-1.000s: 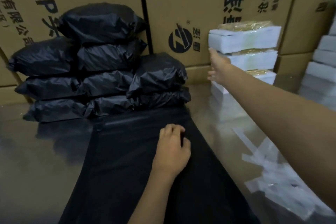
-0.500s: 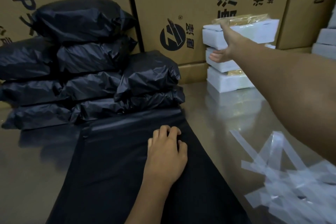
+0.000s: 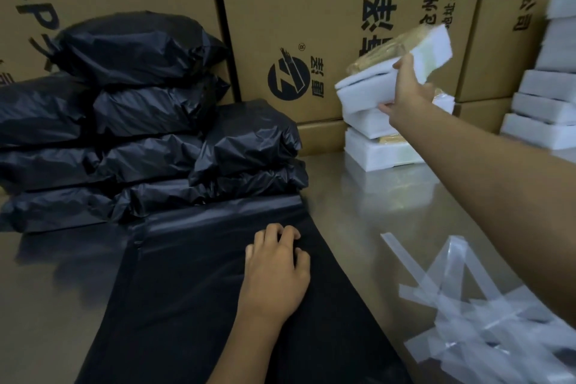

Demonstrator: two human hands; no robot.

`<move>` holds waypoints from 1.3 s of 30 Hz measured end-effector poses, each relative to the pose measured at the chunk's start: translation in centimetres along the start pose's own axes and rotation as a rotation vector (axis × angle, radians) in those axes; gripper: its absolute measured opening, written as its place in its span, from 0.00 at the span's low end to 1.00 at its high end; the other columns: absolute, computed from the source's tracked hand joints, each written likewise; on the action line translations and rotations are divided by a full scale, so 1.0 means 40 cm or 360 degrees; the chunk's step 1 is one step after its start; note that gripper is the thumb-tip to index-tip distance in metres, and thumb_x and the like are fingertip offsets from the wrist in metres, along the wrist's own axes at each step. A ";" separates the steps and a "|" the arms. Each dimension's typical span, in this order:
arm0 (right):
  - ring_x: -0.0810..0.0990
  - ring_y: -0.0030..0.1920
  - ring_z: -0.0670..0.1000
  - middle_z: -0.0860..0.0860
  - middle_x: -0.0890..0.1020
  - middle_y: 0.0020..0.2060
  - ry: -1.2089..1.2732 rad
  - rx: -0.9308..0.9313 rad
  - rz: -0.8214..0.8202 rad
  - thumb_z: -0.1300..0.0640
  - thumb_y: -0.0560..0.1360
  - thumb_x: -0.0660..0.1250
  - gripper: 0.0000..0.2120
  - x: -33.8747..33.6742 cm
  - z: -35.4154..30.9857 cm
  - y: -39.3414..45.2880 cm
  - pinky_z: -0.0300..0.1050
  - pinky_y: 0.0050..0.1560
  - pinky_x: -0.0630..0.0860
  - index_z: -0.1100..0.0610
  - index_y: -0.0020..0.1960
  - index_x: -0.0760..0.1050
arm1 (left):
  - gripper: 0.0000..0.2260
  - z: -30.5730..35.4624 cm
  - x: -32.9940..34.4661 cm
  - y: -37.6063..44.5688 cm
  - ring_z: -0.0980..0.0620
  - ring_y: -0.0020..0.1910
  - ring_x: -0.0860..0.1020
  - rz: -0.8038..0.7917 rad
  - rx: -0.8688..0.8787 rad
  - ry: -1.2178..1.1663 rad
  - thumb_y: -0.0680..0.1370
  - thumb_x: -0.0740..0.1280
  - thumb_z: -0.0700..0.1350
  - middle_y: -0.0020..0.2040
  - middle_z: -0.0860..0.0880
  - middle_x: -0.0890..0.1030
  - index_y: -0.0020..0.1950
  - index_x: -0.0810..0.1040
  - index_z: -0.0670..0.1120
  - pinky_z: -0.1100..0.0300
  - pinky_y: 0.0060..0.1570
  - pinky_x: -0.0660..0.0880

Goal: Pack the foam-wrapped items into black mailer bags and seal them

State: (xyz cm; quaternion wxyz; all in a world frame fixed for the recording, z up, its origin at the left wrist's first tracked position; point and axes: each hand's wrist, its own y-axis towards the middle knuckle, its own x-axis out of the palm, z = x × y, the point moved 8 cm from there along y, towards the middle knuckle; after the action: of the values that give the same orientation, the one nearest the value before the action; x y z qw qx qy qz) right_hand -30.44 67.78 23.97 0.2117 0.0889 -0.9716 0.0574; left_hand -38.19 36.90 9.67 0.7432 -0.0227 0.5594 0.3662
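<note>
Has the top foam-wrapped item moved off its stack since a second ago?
Yes. The right hand has lifted the top foam-wrapped item, tilted, above the foam stack by the cardboard box.

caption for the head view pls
Right hand lifts a foam-wrapped item off its stack while left hand rests on flat mailer bags.

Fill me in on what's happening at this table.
A person is packing foam-wrapped items into black mailer bags. The right hand grips the top foam block and has it tilted up off the foam stack by the boxes. The left hand rests flat on an empty bag spread on the metal table. Filled bags are piled at the back left, and peeled clear strips lie to the right.
</note>
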 end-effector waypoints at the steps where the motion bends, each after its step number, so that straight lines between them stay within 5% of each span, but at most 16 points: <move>1: 0.77 0.56 0.54 0.49 0.74 0.53 -0.0023 -0.0086 0.0030 0.41 0.69 0.71 0.30 -0.018 -0.022 -0.013 0.48 0.47 0.84 0.53 0.65 0.69 | 0.13 -0.002 0.000 0.001 0.56 0.62 0.64 -0.0005 0.0000 0.0000 0.82 0.56 0.51 0.64 0.57 0.67 0.66 0.70 0.54 0.60 0.64 0.60; 5: 0.83 0.50 0.56 0.54 0.78 0.53 0.0162 -0.0170 -0.0157 0.43 0.68 0.71 0.19 -0.055 -0.081 -0.104 0.50 0.43 0.85 0.54 0.52 0.74 | 0.12 -0.008 0.005 0.006 0.55 0.62 0.65 -0.0056 -0.0023 -0.0014 0.82 0.57 0.50 0.63 0.56 0.68 0.65 0.71 0.53 0.59 0.64 0.60; 8: 0.83 0.53 0.57 0.56 0.79 0.57 0.0333 -0.0091 -0.0325 0.44 0.69 0.70 0.19 -0.097 -0.089 -0.201 0.51 0.47 0.85 0.53 0.56 0.75 | 0.12 -0.008 -0.003 0.010 0.52 0.64 0.67 -0.0071 -0.0064 -0.0123 0.82 0.59 0.48 0.63 0.54 0.72 0.64 0.73 0.52 0.57 0.67 0.63; 14: 0.78 0.63 0.61 0.59 0.78 0.65 0.0427 0.0154 -0.0570 0.47 0.75 0.65 0.26 -0.226 0.006 -0.438 0.57 0.59 0.80 0.55 0.72 0.70 | 0.09 -0.009 -0.085 -0.027 0.54 0.51 0.79 0.0141 -0.0311 -0.0964 0.84 0.56 0.52 0.53 0.56 0.81 0.55 0.75 0.58 0.58 0.49 0.74; 17: 0.80 0.59 0.59 0.57 0.81 0.59 0.0411 0.0271 -0.0584 0.50 0.76 0.64 0.21 -0.294 0.078 -0.563 0.52 0.48 0.81 0.55 0.66 0.73 | 0.16 0.029 -0.133 -0.070 0.48 0.49 0.83 0.0138 -0.0535 -0.1708 0.81 0.56 0.64 0.55 0.49 0.83 0.58 0.74 0.56 0.53 0.47 0.78; 19: 0.81 0.55 0.58 0.56 0.82 0.55 0.0366 0.0363 -0.0594 0.50 0.76 0.63 0.16 -0.326 0.122 -0.632 0.50 0.47 0.79 0.54 0.61 0.75 | 0.27 0.074 -0.143 -0.112 0.46 0.49 0.85 -0.0088 -0.0595 -0.2154 0.72 0.58 0.73 0.54 0.49 0.84 0.64 0.69 0.59 0.52 0.44 0.81; 22: 0.81 0.46 0.55 0.54 0.83 0.47 0.0160 0.0433 -0.0622 0.48 0.73 0.63 0.16 -0.358 0.174 -0.712 0.47 0.42 0.76 0.54 0.56 0.76 | 0.31 0.133 -0.180 -0.178 0.46 0.60 0.81 -0.0224 -0.0383 -0.2382 0.73 0.65 0.70 0.61 0.48 0.83 0.71 0.72 0.56 0.48 0.59 0.78; 25: 0.83 0.52 0.54 0.52 0.85 0.51 0.0309 0.0520 -0.0722 0.44 0.74 0.66 0.20 -0.368 0.239 -0.787 0.49 0.49 0.79 0.54 0.62 0.76 | 0.33 0.136 -0.214 -0.239 0.46 0.63 0.79 -0.0116 -0.0416 -0.2381 0.73 0.71 0.63 0.65 0.47 0.80 0.74 0.69 0.50 0.44 0.67 0.71; 28: 0.81 0.64 0.54 0.53 0.82 0.63 0.0558 0.0464 -0.0937 0.40 0.77 0.67 0.26 -0.351 0.268 -0.868 0.52 0.61 0.77 0.50 0.72 0.71 | 0.36 0.138 -0.216 -0.310 0.50 0.61 0.81 -0.0045 -0.0402 -0.2343 0.71 0.75 0.61 0.62 0.50 0.82 0.75 0.65 0.53 0.47 0.65 0.74; 31: 0.78 0.67 0.55 0.55 0.80 0.66 0.0587 0.0437 -0.0961 0.44 0.79 0.68 0.26 -0.355 0.267 -0.903 0.53 0.62 0.79 0.51 0.74 0.70 | 0.35 0.147 -0.207 -0.366 0.53 0.59 0.81 -0.0200 -0.0383 -0.2239 0.70 0.75 0.63 0.61 0.55 0.82 0.72 0.64 0.60 0.51 0.59 0.77; 35: 0.79 0.66 0.55 0.53 0.82 0.63 0.0652 0.0464 -0.0707 0.43 0.77 0.67 0.25 -0.430 0.239 -0.866 0.54 0.65 0.75 0.52 0.71 0.74 | 0.23 0.082 -0.255 -0.388 0.58 0.55 0.82 -0.0440 -0.0365 -0.1511 0.73 0.72 0.63 0.55 0.55 0.84 0.66 0.72 0.65 0.61 0.52 0.77; 39: 0.81 0.63 0.54 0.52 0.83 0.62 0.0731 0.0416 -0.0513 0.43 0.75 0.69 0.25 -0.486 0.217 -0.837 0.54 0.63 0.78 0.51 0.69 0.76 | 0.18 -0.014 -0.219 -0.430 0.57 0.66 0.69 -0.0869 -0.0274 -0.0585 0.70 0.77 0.56 0.65 0.58 0.72 0.58 0.77 0.64 0.58 0.68 0.65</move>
State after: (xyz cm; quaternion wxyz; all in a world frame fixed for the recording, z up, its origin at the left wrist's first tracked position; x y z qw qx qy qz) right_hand -9.93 36.65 10.41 0.4190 0.2528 -0.8561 0.1661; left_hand -29.78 19.54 10.41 0.8977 -0.1678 0.3564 0.1975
